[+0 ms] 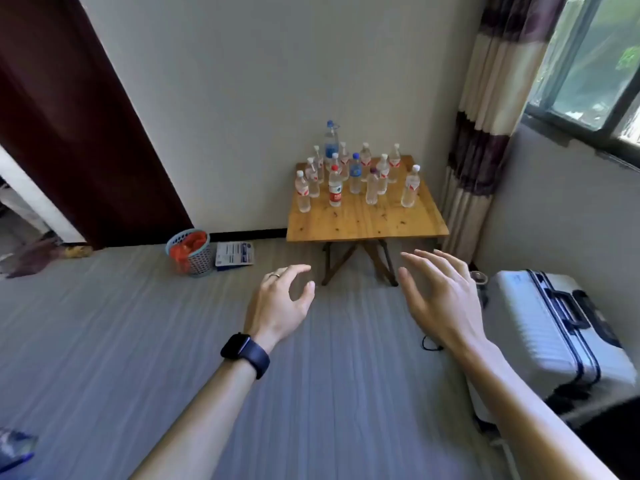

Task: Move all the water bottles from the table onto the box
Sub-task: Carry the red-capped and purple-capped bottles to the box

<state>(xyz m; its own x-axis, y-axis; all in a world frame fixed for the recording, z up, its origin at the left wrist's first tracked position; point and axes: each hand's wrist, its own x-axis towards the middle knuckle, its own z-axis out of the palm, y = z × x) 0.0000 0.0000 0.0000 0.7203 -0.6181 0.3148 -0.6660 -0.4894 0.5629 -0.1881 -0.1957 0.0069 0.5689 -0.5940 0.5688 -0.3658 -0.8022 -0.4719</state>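
Several clear water bottles stand upright on a small wooden folding table against the far wall, with one tall blue-labelled bottle at the back. My left hand, with a ring and a dark wristwatch, hovers in front of the table, fingers loosely curved and holding nothing. My right hand is stretched out beside it, fingers spread and empty. Both hands are well short of the table. No box is clearly in view.
A white suitcase lies on the floor at the right. A blue basket with red contents and a pamphlet sit by the wall left of the table. A striped curtain hangs at the window.
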